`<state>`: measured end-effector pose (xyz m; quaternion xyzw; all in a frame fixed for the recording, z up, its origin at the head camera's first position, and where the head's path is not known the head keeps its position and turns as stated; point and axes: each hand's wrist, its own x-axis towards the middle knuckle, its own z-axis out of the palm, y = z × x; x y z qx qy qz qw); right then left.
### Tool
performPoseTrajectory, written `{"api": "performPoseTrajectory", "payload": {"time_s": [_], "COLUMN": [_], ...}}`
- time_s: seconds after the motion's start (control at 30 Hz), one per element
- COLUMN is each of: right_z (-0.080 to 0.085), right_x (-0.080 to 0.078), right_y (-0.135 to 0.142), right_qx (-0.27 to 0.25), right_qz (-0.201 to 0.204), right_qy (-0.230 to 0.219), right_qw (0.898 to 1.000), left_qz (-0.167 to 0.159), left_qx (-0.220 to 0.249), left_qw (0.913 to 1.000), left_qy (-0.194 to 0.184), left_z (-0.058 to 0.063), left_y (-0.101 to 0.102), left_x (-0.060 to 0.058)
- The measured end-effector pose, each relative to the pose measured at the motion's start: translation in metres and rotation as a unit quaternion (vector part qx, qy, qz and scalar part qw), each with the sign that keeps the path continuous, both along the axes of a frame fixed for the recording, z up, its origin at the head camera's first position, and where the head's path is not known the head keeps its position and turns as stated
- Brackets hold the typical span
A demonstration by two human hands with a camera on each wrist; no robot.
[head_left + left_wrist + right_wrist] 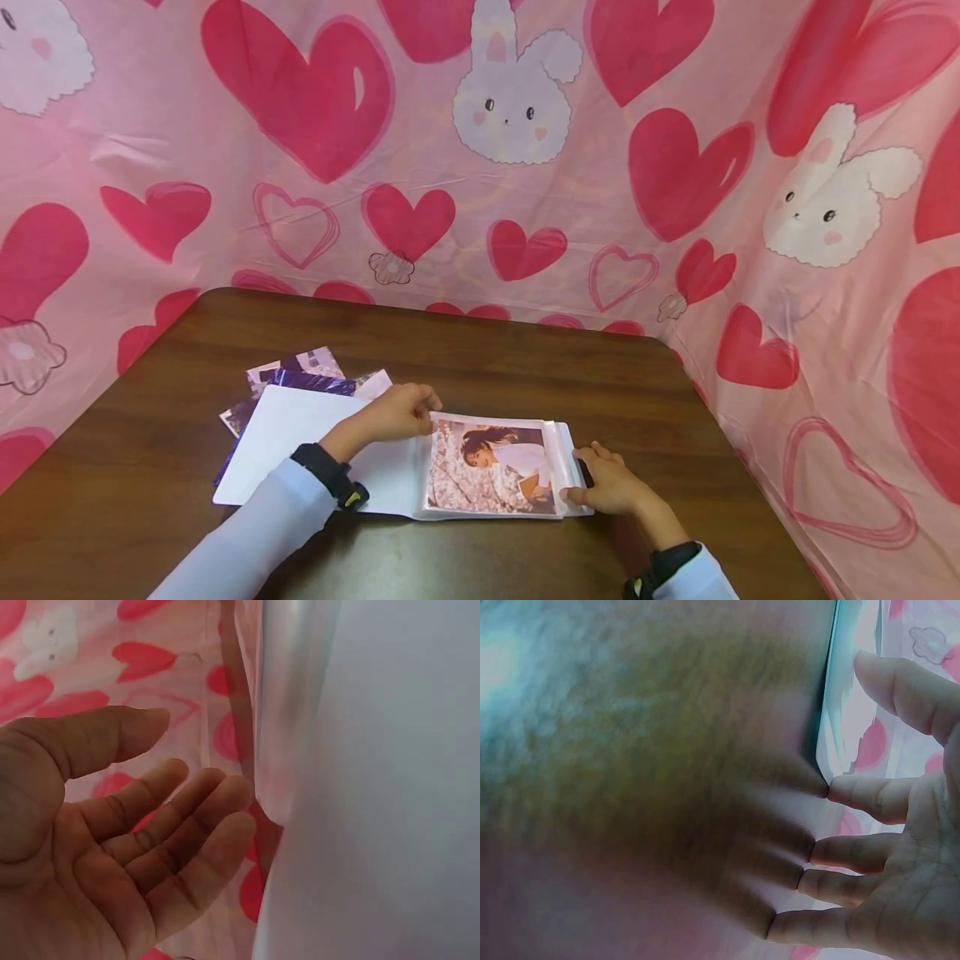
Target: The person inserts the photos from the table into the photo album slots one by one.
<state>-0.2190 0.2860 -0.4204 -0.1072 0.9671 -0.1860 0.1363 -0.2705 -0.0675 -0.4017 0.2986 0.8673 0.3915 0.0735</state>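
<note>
Pose, left: left hand [396, 410] reaches across the white album's blank cover, above the inner edge of the photo page, palm turned sideways.
Grip, left: fingers loosely bent, thumb held apart, nothing in the palm; whether a fingertip touches the page, I cannot tell.
Pose, right: right hand [609, 485] at the album's right edge, thumb above it, fingertips down on the brown wood-grain table [510, 358].
Grip, right: fingers straight and spread, thumb well apart, nothing grasped.
Album: white, smooth-covered photo album [322, 467] with clear plastic sleeves, spread flat on the table between the hands.
Page: glossy colour photo [491, 479] in the right-side sleeve, showing a dark-haired person in white among pink blossoms.
Loose prints: purple and pink photo prints [311, 379], overlapping, partly covered by the album's left cover.
</note>
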Motion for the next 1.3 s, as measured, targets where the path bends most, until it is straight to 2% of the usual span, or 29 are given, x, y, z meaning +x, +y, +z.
{"api": "performPoseTrajectory", "payload": {"time_s": [0.07, 0.13, 0.23, 0.3, 0.37, 0.47, 0.73, 1.0, 1.3], "right_z": [0.0, -0.001, -0.001, -0.001, -0.001, -0.001, -0.002, -0.001, -0.003], "right_x": [-0.001, -0.001, -0.001, -0.001, -0.001, -0.001, 0.0, 0.001, 0.0], "right_y": [0.0, 0.0, 0.0, 0.0, 0.001, 0.001, 0.002, 0.0, 0.002], "right_qx": [0.001, 0.002, 0.001, 0.001, 0.002, 0.002, -0.006, -0.011, -0.014], "right_qz": [0.002, 0.002, 0.001, 0.002, 0.002, 0.002, 0.004, 0.004, 0.005], "right_qy": [0.002, 0.002, 0.0, 0.001, 0.0, 0.001, 0.006, 0.008, 0.009], "right_qw": [1.0, 1.0, 1.0, 1.0, 1.0, 1.0, 1.0, 1.0, 1.0], "left_qz": [-0.024, -0.066, -0.128, -0.155, -0.169, -0.17, -0.137, -0.117, -0.11], "left_qx": [-0.025, -0.051, -0.086, -0.113, -0.13, -0.155, -0.179, -0.172, -0.141], "left_qw": [0.9985, 0.9946, 0.9869, 0.9801, 0.9748, 0.9678, 0.9643, 0.9671, 0.9718], "left_qy": [0.043, 0.062, 0.047, 0.051, 0.065, 0.102, 0.138, 0.147, 0.154], "left_z": [0.002, 0.003, 0.003, 0.001, 0.0, -0.002, -0.008, -0.01, -0.01], "left_y": [0.005, 0.011, 0.018, 0.022, 0.025, 0.028, 0.029, 0.027, 0.028], "left_x": [0.007, 0.015, 0.028, 0.036, 0.042, 0.047, 0.054, 0.058, 0.061]}}
